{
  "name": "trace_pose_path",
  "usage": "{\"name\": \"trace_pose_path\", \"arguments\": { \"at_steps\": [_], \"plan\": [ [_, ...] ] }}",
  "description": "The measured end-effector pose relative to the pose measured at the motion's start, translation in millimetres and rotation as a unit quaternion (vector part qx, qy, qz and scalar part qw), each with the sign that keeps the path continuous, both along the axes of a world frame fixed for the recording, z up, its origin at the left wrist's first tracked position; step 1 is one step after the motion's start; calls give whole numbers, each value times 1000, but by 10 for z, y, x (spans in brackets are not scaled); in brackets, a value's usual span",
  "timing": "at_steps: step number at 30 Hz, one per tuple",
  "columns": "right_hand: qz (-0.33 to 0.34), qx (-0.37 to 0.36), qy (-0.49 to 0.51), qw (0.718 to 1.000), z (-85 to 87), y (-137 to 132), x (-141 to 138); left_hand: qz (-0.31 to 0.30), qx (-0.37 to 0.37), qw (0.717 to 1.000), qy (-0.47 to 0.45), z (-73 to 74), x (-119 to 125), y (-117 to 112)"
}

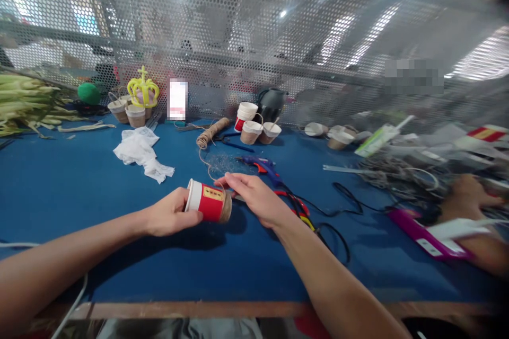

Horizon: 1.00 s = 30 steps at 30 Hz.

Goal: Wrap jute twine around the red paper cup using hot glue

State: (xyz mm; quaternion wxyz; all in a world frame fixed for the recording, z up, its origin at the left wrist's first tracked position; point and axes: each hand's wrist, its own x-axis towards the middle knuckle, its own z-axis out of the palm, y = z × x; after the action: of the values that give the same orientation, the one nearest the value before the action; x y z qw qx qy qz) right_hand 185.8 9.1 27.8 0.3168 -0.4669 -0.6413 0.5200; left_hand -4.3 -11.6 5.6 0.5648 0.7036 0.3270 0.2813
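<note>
A red and white paper cup [212, 211] lies tilted on its side in the air over the blue table, its rim toward the left. Brown twine is wound around its base end. My left hand [170, 213] grips the cup at the rim, thumb in front and fingers partly hidden. At the base, my right hand [254, 196] pinches the twine [210, 170] between thumb and fingers. That strand runs back to a roll of twine [212, 132] lying on the table. A blue glue gun [260, 165] and red-handled scissors [296, 202] lie beyond my right hand.
Behind stand several twine-wrapped cups [251, 131], a yellow crown ornament [143, 90] and a dark jug [272, 103]. A crumpled white cloth [142, 151] lies left. On the right are a purple power strip [427, 235], cords, and another person's arm [463, 201]. Perforated metal [222, 26] closes the back.
</note>
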Motion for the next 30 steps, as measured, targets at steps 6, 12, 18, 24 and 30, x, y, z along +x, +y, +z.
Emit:
{"name": "trace_pose_path", "arguments": {
  "at_steps": [6, 12, 18, 24, 30],
  "plan": [
    [93, 77, 6, 993, 69, -80, -105, -20, -31, 999, -9, 18, 16, -23],
    [104, 69, 20, 992, 42, -40, -185, -22, -57, 998, -13, -25, 41, -40],
    [53, -13, 58, 997, -20, 28, -225, -25, -88, 996, -5, -33, 62, -74],
    [13, -122, 102, 987, 28, 317, -275, -47, -116, 992, 0, -15, 74, -125],
    [20, -76, 80, 994, 200, 293, -395, -20, -113, 993, -19, -32, 68, -59]
  ]
}}
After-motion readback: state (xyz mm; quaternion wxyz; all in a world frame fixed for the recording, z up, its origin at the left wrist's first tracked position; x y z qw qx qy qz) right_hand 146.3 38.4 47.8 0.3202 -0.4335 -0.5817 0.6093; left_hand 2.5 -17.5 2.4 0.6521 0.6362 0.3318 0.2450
